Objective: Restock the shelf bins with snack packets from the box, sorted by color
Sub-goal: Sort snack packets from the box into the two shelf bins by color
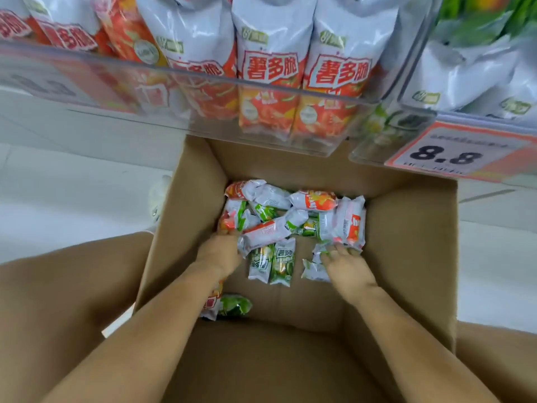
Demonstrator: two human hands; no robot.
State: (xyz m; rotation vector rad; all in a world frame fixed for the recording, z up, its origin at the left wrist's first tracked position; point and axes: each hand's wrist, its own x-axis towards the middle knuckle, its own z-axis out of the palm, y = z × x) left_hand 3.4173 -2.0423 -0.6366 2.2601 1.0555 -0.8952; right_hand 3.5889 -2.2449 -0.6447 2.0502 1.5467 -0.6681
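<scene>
hands: my left hand has its fingers buried under a red packet, grip hard to tell; right hand flat, loose on the green ones
packets: light, crinkly, slippery, I'd pinch them mid-body
box: mixed pile at the far end
bins: red left, green right, cut off

One open cardboard box, two clear shelf bins, one price tag, two hands, left hand, right hand, roughly a dozen small snack packets, exact count unclear
</scene>
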